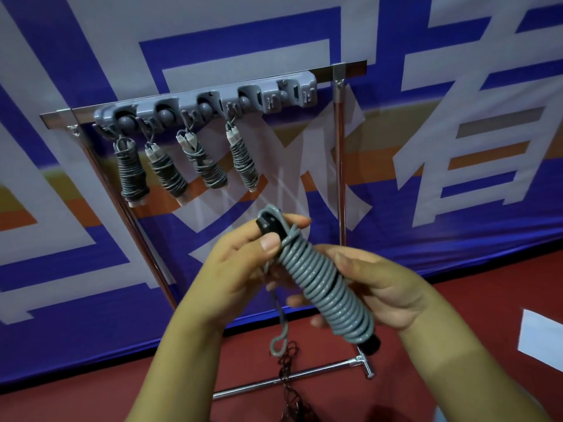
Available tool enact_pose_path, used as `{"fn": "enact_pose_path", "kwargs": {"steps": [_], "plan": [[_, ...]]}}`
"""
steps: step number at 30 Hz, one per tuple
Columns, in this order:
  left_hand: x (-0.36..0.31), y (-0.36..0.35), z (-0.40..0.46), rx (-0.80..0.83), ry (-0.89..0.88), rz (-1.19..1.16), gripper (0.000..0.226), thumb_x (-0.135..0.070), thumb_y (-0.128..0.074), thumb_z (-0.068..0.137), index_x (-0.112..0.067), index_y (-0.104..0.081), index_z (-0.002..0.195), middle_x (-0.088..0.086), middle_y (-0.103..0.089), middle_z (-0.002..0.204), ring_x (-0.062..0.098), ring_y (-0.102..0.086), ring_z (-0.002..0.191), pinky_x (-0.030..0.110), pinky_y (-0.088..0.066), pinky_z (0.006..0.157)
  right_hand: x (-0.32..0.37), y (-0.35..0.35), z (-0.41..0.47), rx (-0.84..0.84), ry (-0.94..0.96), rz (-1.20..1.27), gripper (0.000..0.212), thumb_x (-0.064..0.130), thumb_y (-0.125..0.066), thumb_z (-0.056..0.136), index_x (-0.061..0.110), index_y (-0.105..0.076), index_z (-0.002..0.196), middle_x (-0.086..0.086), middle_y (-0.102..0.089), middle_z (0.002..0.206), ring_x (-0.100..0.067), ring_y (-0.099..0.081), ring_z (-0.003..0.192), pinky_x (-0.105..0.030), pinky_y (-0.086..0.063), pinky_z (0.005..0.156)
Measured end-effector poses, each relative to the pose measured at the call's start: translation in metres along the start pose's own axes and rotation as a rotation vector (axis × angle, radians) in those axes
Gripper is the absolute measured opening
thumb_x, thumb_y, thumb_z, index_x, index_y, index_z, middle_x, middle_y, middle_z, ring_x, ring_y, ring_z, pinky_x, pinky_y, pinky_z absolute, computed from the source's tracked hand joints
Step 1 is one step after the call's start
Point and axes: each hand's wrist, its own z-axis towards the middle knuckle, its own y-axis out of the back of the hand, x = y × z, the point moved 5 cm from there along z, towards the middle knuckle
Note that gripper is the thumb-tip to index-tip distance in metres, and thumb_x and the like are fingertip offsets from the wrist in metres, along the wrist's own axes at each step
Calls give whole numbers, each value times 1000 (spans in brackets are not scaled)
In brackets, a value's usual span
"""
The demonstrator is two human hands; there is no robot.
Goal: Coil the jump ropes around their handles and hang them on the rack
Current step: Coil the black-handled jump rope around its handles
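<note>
The rack [207,100] is carrying four coiled ropes — below it, both hands are gripping a fifth rope [323,287]: left hand [240,269] pinching its top, right hand [387,287] wrapping its lower coils.

The only writing in view stands on the blue banner [396,239] hanging behind the rack [207,102]: very large pale characters, cut off by the picture's edges. To the right of the rack one whole character reads 有 [475,147], with part of another above it too cropped to read. Directly behind and left of the rack lie more pale strokes of big characters, broken up by the rack and the frame edge, and they cannot be read; no label, brand or number can be made out on the rack itself.
</note>
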Motion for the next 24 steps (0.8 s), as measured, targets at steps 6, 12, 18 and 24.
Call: {"fn": "enact_pose_path", "kwargs": {"steps": [6, 12, 18, 24], "plan": [[-1, 12, -3, 65, 38, 42, 47, -43, -80, 68, -20, -73, 108, -2, -68, 107, 25, -61, 99, 37, -50, 84, 5, -5, -8, -56, 59, -97, 39, 23, -73, 80, 4, -65, 113, -20, -68, 102, -30, -69, 92, -36, -59, 71], [-2, 22, -1, -68, 138, 150, 43, -26, -83, 61, -15, -74, 102, 0, -73, 90, 9, -62, 76, 20, -48, 63, 13, -2, -19, -458, 251, -333, 32, 13, -78, 74, 6, -69, 104, -16, -73, 97, -23, -71, 86, -25, -56, 70], [-3, 22, -3, -218, 224, 273, 13, -25, -80, 70, -22, -74, 80, -5, -56, 60, 7, -36, 46, 18, -30, 43, 16, -9, -26, -633, 409, -419, 37, 14, -68, 65, 13, -67, 102, -5, -75, 93, -18, -72, 84, -23, -56, 66], [1, 22, -4, -270, 223, 266, 7, -24, -73, 68, -19, -69, 72, -5, -55, 56, 7, -45, 47, 15, -34, 43, 10, -9, -26, -678, 461, -483, 37, 20, -70, 65, 20, -69, 102, -2, -75, 95, -18, -72, 89, -24, -56, 69]]}}
